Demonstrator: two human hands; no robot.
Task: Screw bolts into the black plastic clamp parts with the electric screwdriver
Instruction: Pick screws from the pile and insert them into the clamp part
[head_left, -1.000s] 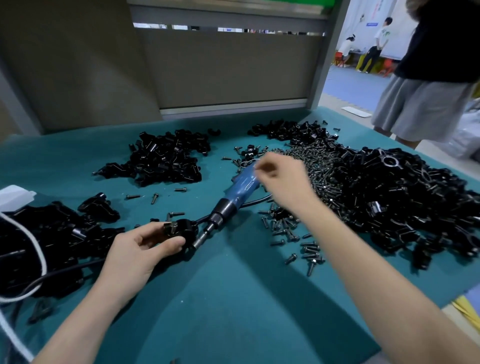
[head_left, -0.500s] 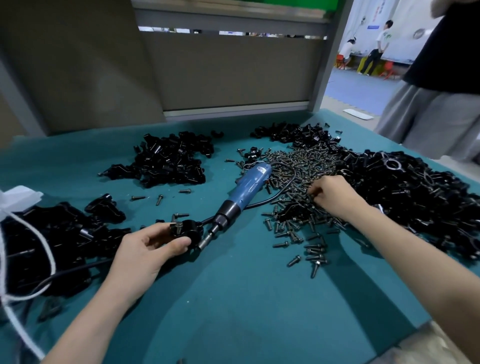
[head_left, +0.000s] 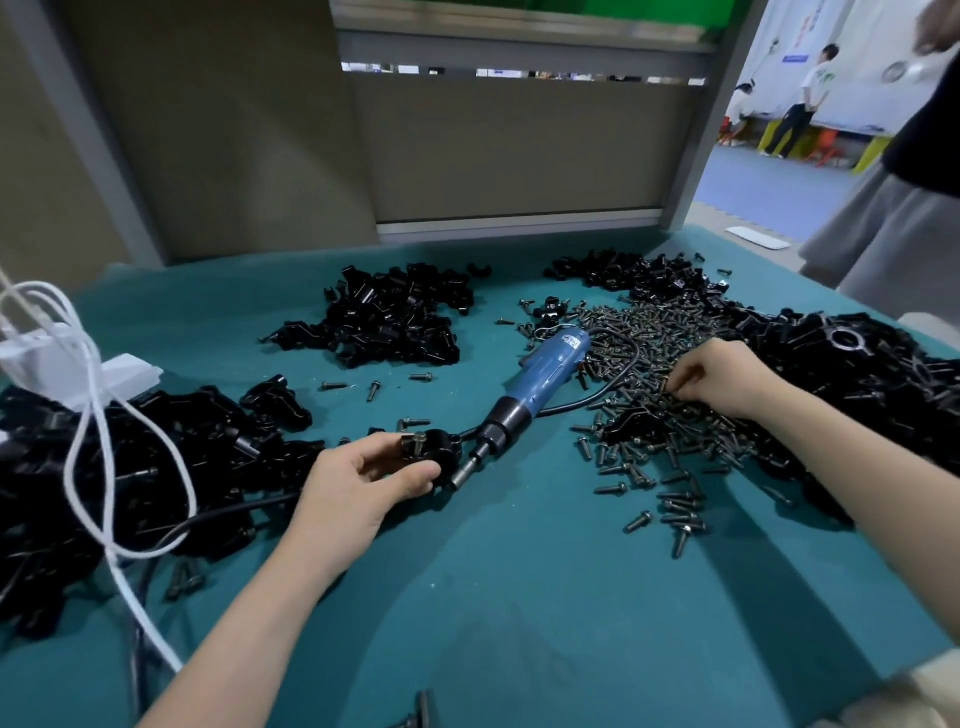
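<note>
My left hand (head_left: 358, 486) grips a black plastic clamp part (head_left: 434, 451) on the teal table, with a bolt standing in its top. The blue electric screwdriver (head_left: 540, 382) lies on the table, its bit tip right beside that clamp, and neither hand holds it. My right hand (head_left: 724, 376) rests with curled fingers on the pile of dark bolts (head_left: 670, 400) at centre right, fingertips pinching among the bolts. What it pinches is too small to tell apart.
Heaps of black clamp parts lie at the left (head_left: 119, 467), back centre (head_left: 395, 317) and right (head_left: 857, 379). A white cord (head_left: 98, 441) and a white box (head_left: 67, 369) sit at far left. A person (head_left: 893, 208) stands by the table's right corner.
My right hand let go of the screwdriver, moved right and came down into the bolt pile. The screwdriver stays lying on the table. My left hand keeps holding the clamp part.
</note>
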